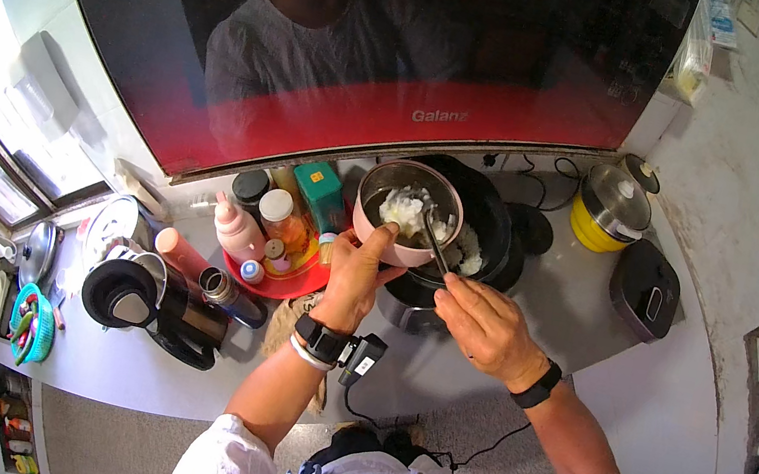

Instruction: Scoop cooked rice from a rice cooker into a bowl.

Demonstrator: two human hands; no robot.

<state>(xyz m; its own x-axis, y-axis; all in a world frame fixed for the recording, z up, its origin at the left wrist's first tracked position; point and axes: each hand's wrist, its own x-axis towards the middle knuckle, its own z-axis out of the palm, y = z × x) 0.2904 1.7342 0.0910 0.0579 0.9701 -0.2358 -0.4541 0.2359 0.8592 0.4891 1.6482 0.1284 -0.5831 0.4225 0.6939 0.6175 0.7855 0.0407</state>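
Observation:
My left hand (356, 275) grips the near side of a pink bowl (363, 215), its thumb over the rim. Clumps of white food that look like cooked rice (403, 211) lie inside. The thin dark handle of a utensil (439, 254) is pinched in the fingers of my right hand (489, 329). Its working end is among the white clumps, so its shape cannot be made out. The bowl is held over the left part of a black pot (496, 204), in which more white food (469, 257) shows. Beneath the pot, a dark round appliance base (412, 311) is partly hidden by my hands.
A Galanz range hood (345, 86) overhangs the counter's back. On the left are a red tray (283, 286) of bottles and jars, an open flask (232, 296) and an electric kettle (183, 313). A yellow pot (600, 219) and a black box (644, 290) stand right.

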